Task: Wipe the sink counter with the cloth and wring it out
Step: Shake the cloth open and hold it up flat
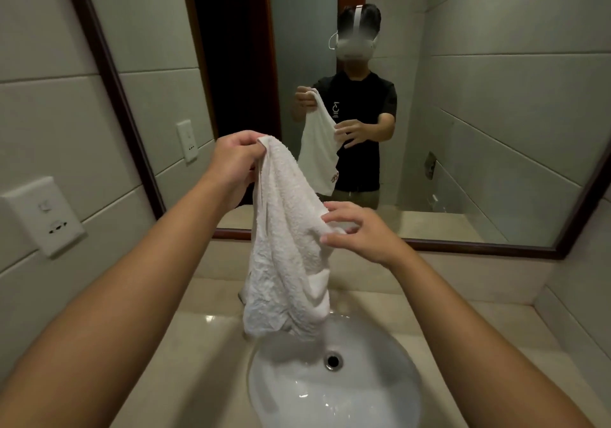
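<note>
Above the round white ceramic sink (pixel 380 391), the left hand (pixel 236 163) pinches the top corner of a crumpled white terry cloth (pixel 286 255), which hangs over the basin. Right hand (pixel 360 232), fingers loosely curled, pinches its side edge; beige stone tabletop (pixel 185 345) surrounds the sink.

Dim, even indoor light with soft shadows. Small ceiling-light glints show on the wall tiles (pixel 515 103) and the sink (pixel 330 391). Straight lines bow towards the frame edges, and detail is slightly soft.
</note>
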### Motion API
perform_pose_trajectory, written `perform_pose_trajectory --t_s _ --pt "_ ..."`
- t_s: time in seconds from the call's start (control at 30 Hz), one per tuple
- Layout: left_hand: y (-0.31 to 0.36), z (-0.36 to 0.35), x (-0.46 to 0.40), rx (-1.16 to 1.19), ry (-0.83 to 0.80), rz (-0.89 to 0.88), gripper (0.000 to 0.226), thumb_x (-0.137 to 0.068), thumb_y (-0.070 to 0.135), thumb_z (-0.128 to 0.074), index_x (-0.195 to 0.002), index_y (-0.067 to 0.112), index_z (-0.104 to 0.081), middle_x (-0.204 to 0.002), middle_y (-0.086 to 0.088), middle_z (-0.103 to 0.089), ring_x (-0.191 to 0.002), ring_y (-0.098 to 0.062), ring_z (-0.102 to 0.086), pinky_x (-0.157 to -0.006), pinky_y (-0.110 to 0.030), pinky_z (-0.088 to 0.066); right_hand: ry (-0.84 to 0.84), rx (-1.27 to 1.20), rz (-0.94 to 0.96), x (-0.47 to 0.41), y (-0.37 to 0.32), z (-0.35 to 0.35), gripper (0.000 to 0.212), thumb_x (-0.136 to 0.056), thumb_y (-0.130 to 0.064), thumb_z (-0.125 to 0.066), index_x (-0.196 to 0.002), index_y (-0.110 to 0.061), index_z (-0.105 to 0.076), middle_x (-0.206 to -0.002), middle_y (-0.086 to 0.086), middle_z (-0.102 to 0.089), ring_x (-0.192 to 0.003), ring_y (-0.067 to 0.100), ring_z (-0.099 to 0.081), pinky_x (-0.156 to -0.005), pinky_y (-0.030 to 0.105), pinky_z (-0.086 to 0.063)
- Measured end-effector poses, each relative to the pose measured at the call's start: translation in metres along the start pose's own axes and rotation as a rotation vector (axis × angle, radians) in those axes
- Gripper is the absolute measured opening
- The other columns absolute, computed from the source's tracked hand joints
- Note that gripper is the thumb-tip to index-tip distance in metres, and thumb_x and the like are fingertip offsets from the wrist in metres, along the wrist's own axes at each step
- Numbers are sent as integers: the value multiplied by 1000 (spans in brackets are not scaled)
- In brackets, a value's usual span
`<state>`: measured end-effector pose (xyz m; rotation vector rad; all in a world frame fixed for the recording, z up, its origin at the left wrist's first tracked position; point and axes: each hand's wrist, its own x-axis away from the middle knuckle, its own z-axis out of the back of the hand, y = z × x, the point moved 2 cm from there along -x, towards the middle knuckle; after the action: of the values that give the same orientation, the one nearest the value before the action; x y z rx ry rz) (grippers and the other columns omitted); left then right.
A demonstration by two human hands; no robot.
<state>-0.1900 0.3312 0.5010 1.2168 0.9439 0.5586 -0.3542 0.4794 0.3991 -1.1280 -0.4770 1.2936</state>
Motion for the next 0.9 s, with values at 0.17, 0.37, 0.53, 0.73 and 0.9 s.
perform_pose_trajectory --t_s 0.17,0.37,0.53,0.73,0.9 --pt "-5 38 8 97 76 40 30 -89 -9 -43 -75 10 -60 -62 3 -60 -50 -5 -54 -50 -20 -43 -106 292 67 -16 1 -31 14 -81 -33 -78 -85 -40 -66 -96 -11 -67 -93 14 -61 -81 35 -50" --pt "-35 123 17 -92 299 152 31 -91 -3 -47 -71 18 -57 -65 1 -57 -54 -11 -54 -53 -23 -44 120 258 188 -61 -42 -15 21 -84 -18 -75 -70 -32 -68 -61 -15 -61 -61 2 -52 -60 23 -41" --pt "-58 174 23 -95 452 199 30 -88 -6 -49 -70 16 -59 -71 -6 -59 -67 -22 -56 -68 -34 -52 23 322 247 -90 -80 -52 9 -89 -20 -69 -85 -27 -68 -80 -9 -64 -76 8 -56 -67 27 -43" --pt "-54 209 18 63 436 152 24 -81 -6 -48 -75 8 -66 -74 -5 -65 -67 -19 -60 -64 -31 -48 109 205 199 -110 -82 -75 7 -87 -18 -72 -94 -21 -73 -97 6 -71 -91 21 -63 -82 37 -53" --pt "-58 226 13 21 350 93 41 -81 -10 -49 -54 14 -67 -53 5 -60 -56 -13 -55 -59 -27 -48 127 103 144 -121 -80 -89 14 -85 -14 -75 -98 -10 -76 -99 11 -72 -93 26 -67 -81 41 -57"
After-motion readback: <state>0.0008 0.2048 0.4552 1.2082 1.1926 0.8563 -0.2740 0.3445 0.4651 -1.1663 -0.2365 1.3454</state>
